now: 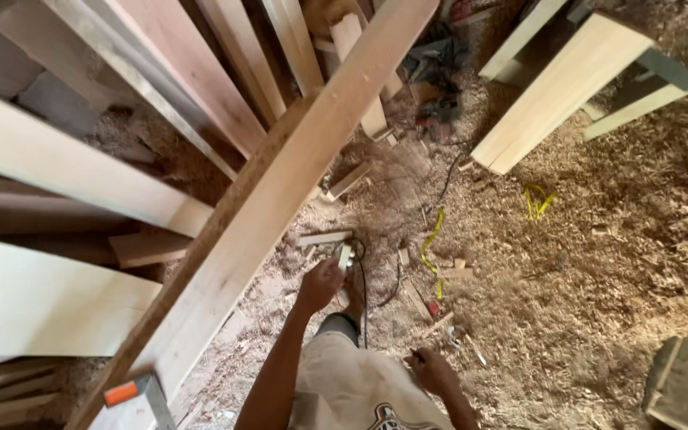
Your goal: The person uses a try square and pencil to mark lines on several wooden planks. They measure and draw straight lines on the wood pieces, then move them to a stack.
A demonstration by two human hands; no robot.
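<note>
Item, left hand: I see it stretched down towards the floor, its fingers clamped on a small pale metallic object; what kind of object, I cannot tell. A black cable runs down just beside those fingers.

Item, right hand: held low by the pale garment, fingers curled together on a thin dark stick-like thing, too small to identify.

Item, long plank: slanting across the view, just left of the left fingers, apart from them.

Item, offcuts: a short wood block just above the left fingers; yellow cord to their right.

Item, floor: covered in sawdust and shavings.

Item, stacked boards: well left of both hands.
</note>
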